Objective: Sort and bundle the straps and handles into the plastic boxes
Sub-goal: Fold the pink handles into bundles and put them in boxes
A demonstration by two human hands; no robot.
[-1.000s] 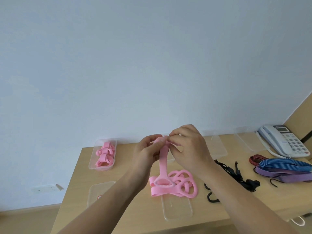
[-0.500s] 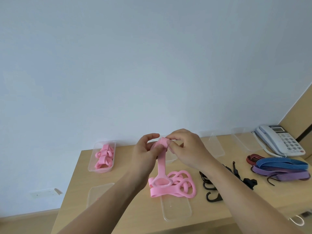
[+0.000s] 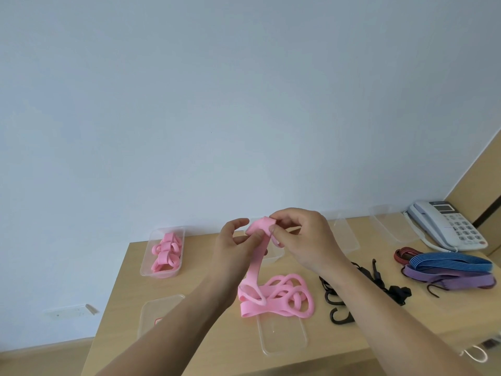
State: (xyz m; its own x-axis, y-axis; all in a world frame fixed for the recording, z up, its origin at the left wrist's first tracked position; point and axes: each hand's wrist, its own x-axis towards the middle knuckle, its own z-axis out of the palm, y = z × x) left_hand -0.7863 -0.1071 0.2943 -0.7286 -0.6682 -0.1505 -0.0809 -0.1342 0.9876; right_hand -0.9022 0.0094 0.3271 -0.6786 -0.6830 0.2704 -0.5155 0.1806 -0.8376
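- Fingers point(image 3: 273, 231) of my left hand point(image 3: 230, 248) and right hand point(image 3: 306, 234) pinch the pink strap point(image 3: 254, 270) at its folded top.
- Long axis hangs straight down from the pinch; hands equally near.

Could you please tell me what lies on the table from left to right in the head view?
Left to right: box of pink bundles, loose pink straps, black hooked straps, blue and purple straps.
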